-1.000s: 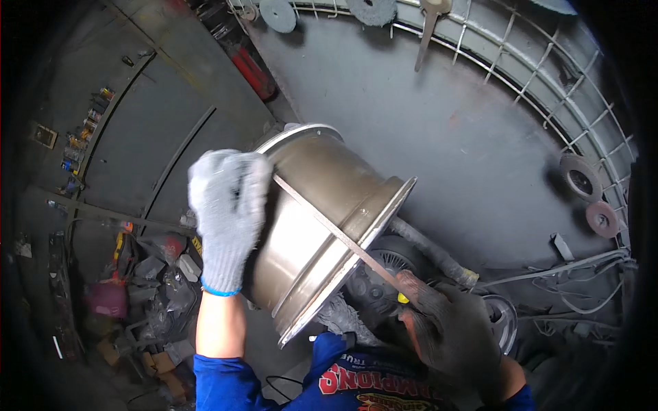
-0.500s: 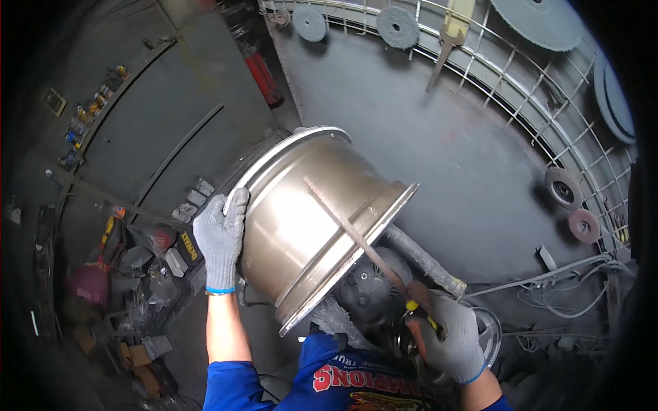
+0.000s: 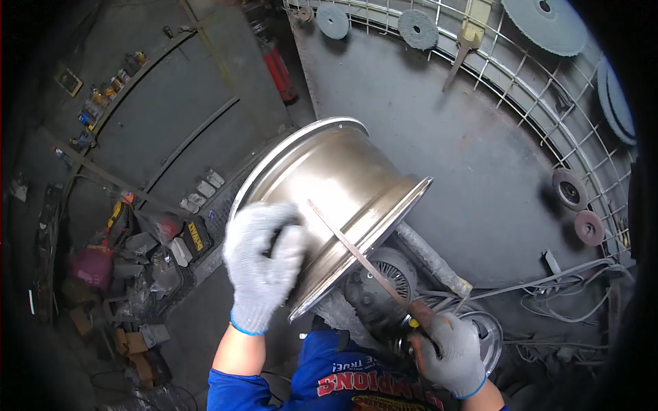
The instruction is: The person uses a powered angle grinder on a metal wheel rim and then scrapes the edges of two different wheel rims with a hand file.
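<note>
A bare metal wheel rim (image 3: 343,168) lies tilted on its side in front of me, its shiny barrel facing up. My left hand (image 3: 264,267), in a grey knit glove with a blue cuff, is over the rim's near left side. Its thumb and fingers are apart and slightly blurred, with nothing between them; whether it touches the metal I cannot tell. My right hand (image 3: 456,353), gloved alike, is closed round the handle of a long, narrow file (image 3: 353,253). The file's blade slants up and left across the rim's right lip, its tip over the barrel.
Below the rim are a round machine part (image 3: 384,281) and a dusty bar (image 3: 435,260). A second wheel (image 3: 490,339) is beyond my right hand. Abrasive discs (image 3: 418,29) hang on a wire rack at upper right. Cables (image 3: 565,301) run at right; clutter and a pink bag (image 3: 91,267) lie left.
My left hand has left the rim's left edge and moved right and nearer, its fingers now apart. My right hand still holds the file across the rim. The whole view has shifted slightly.
</note>
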The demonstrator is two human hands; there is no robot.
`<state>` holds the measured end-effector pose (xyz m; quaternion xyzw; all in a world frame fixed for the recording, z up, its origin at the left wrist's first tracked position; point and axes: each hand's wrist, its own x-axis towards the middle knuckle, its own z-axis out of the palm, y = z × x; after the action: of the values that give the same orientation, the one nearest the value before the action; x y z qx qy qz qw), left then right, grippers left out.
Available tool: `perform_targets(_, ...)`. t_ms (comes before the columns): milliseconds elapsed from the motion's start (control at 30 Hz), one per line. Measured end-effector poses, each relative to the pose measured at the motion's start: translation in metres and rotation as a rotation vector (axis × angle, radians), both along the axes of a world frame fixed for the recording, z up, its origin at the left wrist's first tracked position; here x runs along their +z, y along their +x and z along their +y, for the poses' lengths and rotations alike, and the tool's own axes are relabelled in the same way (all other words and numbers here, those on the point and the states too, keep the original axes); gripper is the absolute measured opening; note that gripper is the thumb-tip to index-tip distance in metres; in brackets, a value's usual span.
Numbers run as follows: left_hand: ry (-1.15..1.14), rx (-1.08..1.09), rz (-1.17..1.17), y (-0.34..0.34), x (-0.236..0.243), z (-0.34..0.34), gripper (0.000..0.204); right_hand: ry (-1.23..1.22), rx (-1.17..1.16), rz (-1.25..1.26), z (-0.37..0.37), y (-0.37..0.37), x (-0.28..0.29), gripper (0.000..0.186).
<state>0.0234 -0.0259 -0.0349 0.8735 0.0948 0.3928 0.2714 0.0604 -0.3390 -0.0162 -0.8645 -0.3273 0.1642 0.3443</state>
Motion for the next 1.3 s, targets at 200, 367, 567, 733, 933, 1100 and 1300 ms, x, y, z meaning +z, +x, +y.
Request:
perform_targets(200, 0.153, 0.0, 0.16, 0.006, 0.009, -0.022, 0.025, -0.164, 0.045, -0.195, -0.008, -0.015, 0.017, 0.053)
perform_targets(367, -0.362, 0.037, 0.162, 0.021, 0.004, -0.008, 0.035, -0.201, 0.082, -0.161, 0.003, -0.004, 0.013, 0.051)
perform_targets(567, -0.223, 0.134, 0.148, 0.044, 0.016, 0.027, 0.038, 0.025, 0.077, -0.229, 0.043, 0.022, -0.011, 0.047)
perform_targets(733, 0.24, -0.055, 0.196, 0.021, 0.015, -0.021, 0.024, 0.026, 0.103, -0.11, -0.02, -0.003, 0.0, 0.05)
perform_targets(933, -0.29, 0.073, 0.116, 0.051, 0.01, 0.035, 0.021, -0.025, 0.104, -0.121, 0.039, 0.025, 0.0, 0.041)
perform_targets(1100, -0.084, -0.037, 0.262, 0.027, 0.007, 0.0, 0.018, 0.069, 0.101, -0.06, -0.007, 0.004, -0.011, 0.051)
perform_targets(1300, -0.445, 0.058, 0.012, 0.047, -0.003, 0.007, 0.018, 0.064, 0.101, -0.219, 0.021, 0.018, -0.011, 0.052)
